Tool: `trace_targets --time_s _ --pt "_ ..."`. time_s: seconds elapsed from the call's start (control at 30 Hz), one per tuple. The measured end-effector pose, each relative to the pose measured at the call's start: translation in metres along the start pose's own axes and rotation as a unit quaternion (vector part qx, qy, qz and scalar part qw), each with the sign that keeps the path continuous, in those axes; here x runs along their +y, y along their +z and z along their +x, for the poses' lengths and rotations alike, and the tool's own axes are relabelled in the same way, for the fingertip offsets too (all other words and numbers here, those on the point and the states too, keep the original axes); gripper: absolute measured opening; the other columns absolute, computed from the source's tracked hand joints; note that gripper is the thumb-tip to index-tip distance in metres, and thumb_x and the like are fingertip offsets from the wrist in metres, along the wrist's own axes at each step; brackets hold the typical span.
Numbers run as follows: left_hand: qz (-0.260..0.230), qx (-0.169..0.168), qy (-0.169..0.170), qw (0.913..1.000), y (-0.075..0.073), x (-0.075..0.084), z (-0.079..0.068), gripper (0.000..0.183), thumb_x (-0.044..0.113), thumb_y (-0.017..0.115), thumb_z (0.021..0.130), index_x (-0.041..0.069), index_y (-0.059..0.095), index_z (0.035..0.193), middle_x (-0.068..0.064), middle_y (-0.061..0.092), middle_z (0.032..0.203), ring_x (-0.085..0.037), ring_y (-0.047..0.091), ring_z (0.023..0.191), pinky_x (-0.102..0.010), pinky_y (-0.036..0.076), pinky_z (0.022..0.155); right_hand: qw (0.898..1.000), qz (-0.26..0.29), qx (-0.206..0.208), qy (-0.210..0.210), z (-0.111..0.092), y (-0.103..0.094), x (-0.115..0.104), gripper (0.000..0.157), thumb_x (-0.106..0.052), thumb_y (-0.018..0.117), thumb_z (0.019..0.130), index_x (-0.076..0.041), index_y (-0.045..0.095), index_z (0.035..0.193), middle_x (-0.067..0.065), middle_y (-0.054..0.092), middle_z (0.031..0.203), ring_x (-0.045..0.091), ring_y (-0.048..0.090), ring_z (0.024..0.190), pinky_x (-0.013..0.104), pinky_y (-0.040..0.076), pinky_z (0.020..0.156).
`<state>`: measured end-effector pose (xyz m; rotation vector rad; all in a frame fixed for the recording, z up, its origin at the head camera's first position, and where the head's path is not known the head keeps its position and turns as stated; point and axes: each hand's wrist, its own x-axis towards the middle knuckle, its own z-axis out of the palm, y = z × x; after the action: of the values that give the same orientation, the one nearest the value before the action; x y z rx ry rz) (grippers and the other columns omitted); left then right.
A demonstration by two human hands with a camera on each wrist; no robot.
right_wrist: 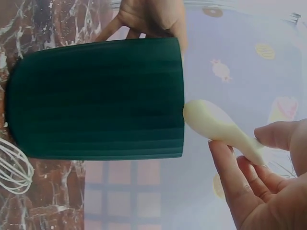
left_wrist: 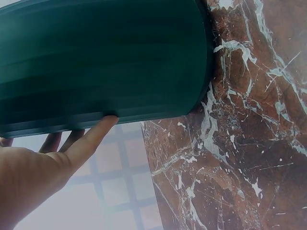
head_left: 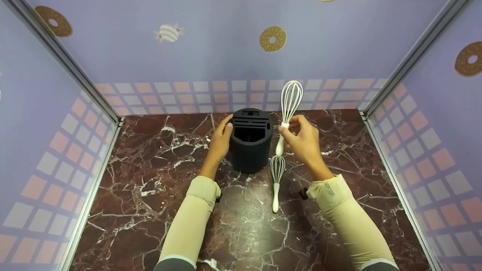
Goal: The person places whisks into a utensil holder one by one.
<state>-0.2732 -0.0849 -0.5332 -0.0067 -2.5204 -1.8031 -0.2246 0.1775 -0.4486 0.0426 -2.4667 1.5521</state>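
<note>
A dark green ribbed utensil holder [head_left: 250,156] stands upright on the marble surface, with slots and larger compartments in its top. My left hand [head_left: 219,145] rests against its left side, fingers fairly straight; part of that hand is hidden behind it. To the right of the holder, my right hand [head_left: 304,142] pinches a white whisk [head_left: 291,98] near the top of its handle, wires upward. In the right wrist view the handle end [right_wrist: 211,120] appears close to the holder's rim; whether they touch I cannot tell. A smaller white whisk [head_left: 276,197] lies on the surface.
A dark red marble-patterned tabletop [head_left: 150,226] with white veins lies under everything. Behind it rises a lilac wall [head_left: 218,45] with printed doughnuts and checks. Side panels with metal frame edges [head_left: 90,210] stand left and right.
</note>
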Motion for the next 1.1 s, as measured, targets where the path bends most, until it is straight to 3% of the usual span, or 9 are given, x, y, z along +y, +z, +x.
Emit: trace_targets --time_s 0.23,0.43,0.73,1.1 --pt "-0.006 -0.006 0.004 1.0 -0.001 0.0 -0.001 0.044 0.053 0.039 0.107 0.046 0.045 0.151 -0.002 0.044 0.16 -0.031 0.042 0.147 -0.058 0.034 0.117 1.0 0.014 0.007 -0.022 0.006 0.01 -0.009 0.029 -0.024 0.078 0.089 -0.007 0.064 0.106 0.008 0.073 0.094 0.02 0.07 0.072 0.033 0.059 0.052" --pt "-0.005 -0.004 0.018 0.9998 -0.001 0.002 -0.002 0.045 0.049 0.039 0.108 0.042 0.045 0.152 -0.004 0.047 0.158 -0.03 0.044 0.146 -0.056 0.035 0.117 0.998 0.047 0.018 -0.047 0.013 0.023 -0.015 0.027 -0.021 0.077 0.089 -0.005 0.063 0.105 0.01 0.073 0.094 0.025 0.074 0.075 0.032 0.059 0.051" --pt "-0.002 0.006 0.018 0.9998 0.0 0.001 0.0 0.047 0.05 0.041 0.108 0.037 0.047 0.153 -0.005 0.048 0.157 -0.033 0.045 0.145 -0.056 0.036 0.116 0.994 0.078 0.017 -0.069 0.022 0.042 -0.025 0.027 -0.021 0.076 0.091 -0.003 0.063 0.107 0.009 0.071 0.096 0.02 0.072 0.073 0.041 0.061 0.053" --pt "-0.006 0.004 0.01 0.9999 -0.001 0.0 0.0 0.048 0.051 0.04 0.108 0.036 0.047 0.153 -0.005 0.047 0.158 -0.032 0.044 0.144 -0.056 0.036 0.117 0.992 0.09 0.02 -0.089 0.028 0.065 -0.025 0.026 -0.019 0.076 0.092 -0.004 0.063 0.108 0.008 0.07 0.097 0.016 0.072 0.074 0.034 0.061 0.055"
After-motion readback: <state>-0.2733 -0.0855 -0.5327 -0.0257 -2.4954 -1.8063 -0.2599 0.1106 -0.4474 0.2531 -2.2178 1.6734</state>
